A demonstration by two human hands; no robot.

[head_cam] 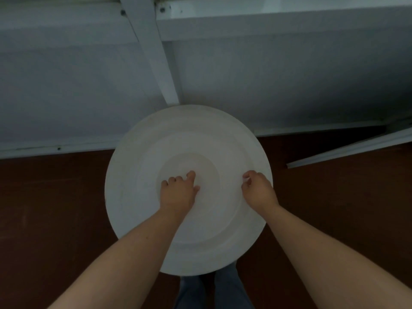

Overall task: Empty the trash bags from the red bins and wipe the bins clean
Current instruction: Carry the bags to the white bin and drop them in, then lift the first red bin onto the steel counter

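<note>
Both bare forearms reach forward and down over a round, smooth, off-white plastic lid (138, 166) with shallow concentric steps, which stands on a dark reddish-brown floor (55, 208) against a pale panelled wall (66, 85). The left hand (178, 192) sits at its central disc, fingers bent, tips down. The right hand (259, 190) is near its right rim, fingers curled narrow; I cannot tell whether either hand grips anything, and what the lid covers is hidden.

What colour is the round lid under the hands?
Plain white round lid, best in head view.
</note>
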